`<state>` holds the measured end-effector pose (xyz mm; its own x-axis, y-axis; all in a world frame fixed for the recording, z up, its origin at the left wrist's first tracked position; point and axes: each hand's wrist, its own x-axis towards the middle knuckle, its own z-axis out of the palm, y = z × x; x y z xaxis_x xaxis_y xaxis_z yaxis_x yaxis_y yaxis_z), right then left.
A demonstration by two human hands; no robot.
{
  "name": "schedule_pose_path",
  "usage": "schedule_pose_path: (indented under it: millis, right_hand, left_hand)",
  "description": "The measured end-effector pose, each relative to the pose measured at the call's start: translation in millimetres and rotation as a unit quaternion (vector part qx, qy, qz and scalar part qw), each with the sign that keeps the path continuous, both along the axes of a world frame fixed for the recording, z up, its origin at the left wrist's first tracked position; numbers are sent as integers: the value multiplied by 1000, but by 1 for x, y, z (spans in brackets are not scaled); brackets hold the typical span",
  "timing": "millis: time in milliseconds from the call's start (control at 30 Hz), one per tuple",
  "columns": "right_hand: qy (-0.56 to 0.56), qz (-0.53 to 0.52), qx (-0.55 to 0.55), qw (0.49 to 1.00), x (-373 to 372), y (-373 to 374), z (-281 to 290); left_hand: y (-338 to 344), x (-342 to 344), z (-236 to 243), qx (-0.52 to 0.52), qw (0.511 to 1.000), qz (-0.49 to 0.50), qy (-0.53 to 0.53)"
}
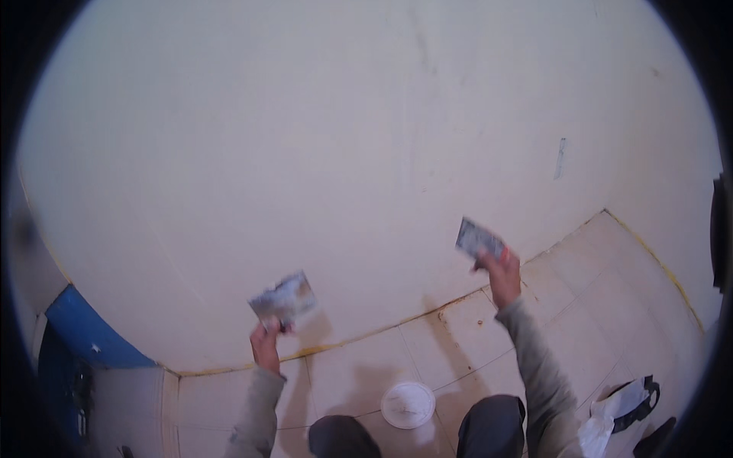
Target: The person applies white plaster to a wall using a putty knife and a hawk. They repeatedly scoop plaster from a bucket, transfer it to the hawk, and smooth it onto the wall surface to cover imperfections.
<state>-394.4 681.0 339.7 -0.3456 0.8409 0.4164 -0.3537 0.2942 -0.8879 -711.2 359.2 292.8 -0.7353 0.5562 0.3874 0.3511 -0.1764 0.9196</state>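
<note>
My left hand [266,343] is closed round the handle of a wide putty knife [284,297], its broad blade smeared with pale material and tilted up in front of the wall. Higher up and to the right, my right hand [500,275] grips a second putty knife [476,237], with a bit of red showing by the fingers and the grey blade pointing up and left. Both blades are slightly blurred. Behind them stands the off-white wall [321,153], with faint dark streaks and a greenish mark [560,158] at the right. Whether either blade touches the wall I cannot tell.
On the tiled floor [366,365], between my knees, sits a round white tub or lid [408,404]. A white plastic bag with something black [615,412] lies at the lower right. A blue panel [95,328] stands at the left. Yellowish edging [382,330] runs along the wall's foot.
</note>
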Motion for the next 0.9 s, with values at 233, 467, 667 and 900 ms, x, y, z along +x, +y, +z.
schedule_pose_path:
  millis: [233, 467, 667, 900]
  right_hand:
    - [-70, -309, 473, 822, -55, 17, 169]
    - [-147, -405, 591, 682, -139, 73, 169]
    - [-151, -428, 623, 637, -169, 126, 163]
    - [-122, -427, 657, 609, -167, 139, 194]
  left_hand:
    - [82, -49, 229, 130, 959, 13, 250]
    - [101, -85, 240, 86, 980, -53, 171]
    - [24, 16, 77, -70, 982, 141, 102]
    - [-154, 53, -131, 41, 953, 176, -241]
